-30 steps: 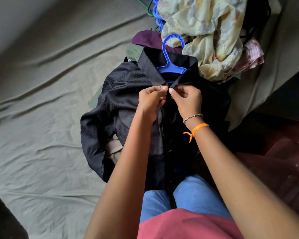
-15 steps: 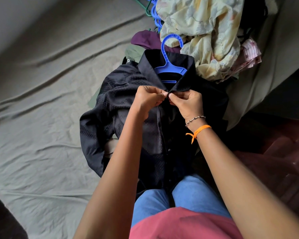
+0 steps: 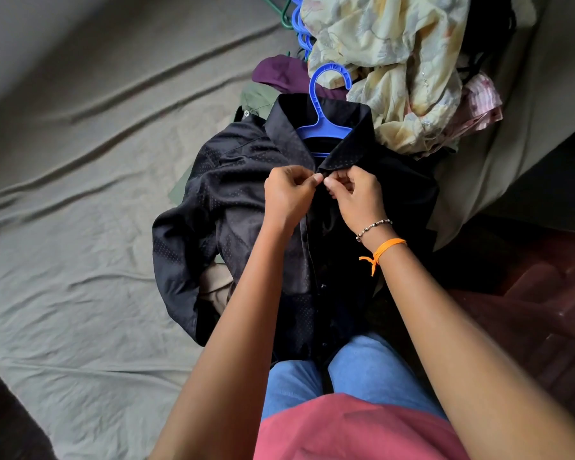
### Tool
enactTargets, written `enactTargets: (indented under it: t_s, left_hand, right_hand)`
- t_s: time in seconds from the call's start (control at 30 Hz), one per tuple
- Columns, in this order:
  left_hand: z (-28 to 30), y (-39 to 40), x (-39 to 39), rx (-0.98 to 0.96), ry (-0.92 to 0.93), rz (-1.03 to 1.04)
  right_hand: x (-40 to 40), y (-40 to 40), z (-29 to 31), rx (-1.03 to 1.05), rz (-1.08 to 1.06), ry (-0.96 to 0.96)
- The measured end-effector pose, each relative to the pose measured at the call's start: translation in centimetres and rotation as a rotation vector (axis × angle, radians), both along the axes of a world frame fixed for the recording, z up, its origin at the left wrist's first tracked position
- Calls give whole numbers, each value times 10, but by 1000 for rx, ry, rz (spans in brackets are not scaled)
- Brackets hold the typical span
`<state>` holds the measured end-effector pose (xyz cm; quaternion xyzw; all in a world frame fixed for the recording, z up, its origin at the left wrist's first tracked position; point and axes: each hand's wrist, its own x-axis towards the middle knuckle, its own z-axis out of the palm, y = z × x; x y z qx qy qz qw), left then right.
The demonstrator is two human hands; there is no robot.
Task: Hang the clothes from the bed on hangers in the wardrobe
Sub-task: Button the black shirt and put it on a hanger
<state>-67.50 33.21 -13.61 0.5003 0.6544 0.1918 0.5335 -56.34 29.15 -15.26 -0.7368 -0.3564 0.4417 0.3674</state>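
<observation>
both hands meet at the throat of the black shirt (image 3: 233, 207), just under the collar: the left hand (image 3: 287, 194) pinches the left edge of the placket between thumb and curled fingers, and the right hand (image 3: 356, 194) pinches the facing edge the same way, thumbs almost touching. both forearms reach forward from the bottom of the view, wrists slightly bent down; the right wrist wears a beaded bracelet (image 3: 374, 225) and an orange thread band (image 3: 384, 250).

the bed (image 3: 80, 194), covered in a creased grey-green sheet, fills the left side. the shirt lies face up on its near edge, long axis running from the person's blue-jeaned knees (image 3: 329, 370) away toward the collar, its left sleeve folded back beside the body. a blue hanger (image 3: 324, 127) sits inside the collar, hook pointing away from the person.

beyond the collar a pile of clothes crowds in: a pale floral garment (image 3: 395, 71) touching the shirt's right shoulder, a purple one (image 3: 279, 73), a green one (image 3: 258, 99), and more blue hangers (image 3: 301, 31) at the top.
</observation>
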Motion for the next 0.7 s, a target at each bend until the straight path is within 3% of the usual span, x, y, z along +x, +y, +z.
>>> enactTargets:
  t_s: [0.13,0.2,0.27,0.37,0.47,0.57,0.7]
  left_hand:
    - [-3,-6,-8,-170,-336,6]
    - [-4,-7,-10,-262,-306,4]
    - [-7,-6,-7,-281,-141,88]
    - [-14,-8,-6,-225,-2,201]
    - [-12,-11,-8,-186,52,216]
    - [-3,-16,-8,-151,95,196]
    - [15,-20,-16,-109,126,195]
  right_hand:
    - [2,1,4,-55,-16,314]
    - [6,-2,2,-113,-28,392]
    - [12,-1,2,-89,-161,167]
    - [22,19,19,213,-402,-247]
    - [27,62,22,289,-49,-405]
    - [22,92,6,-54,384,-705]
    - [16,97,17,-117,497,-792]
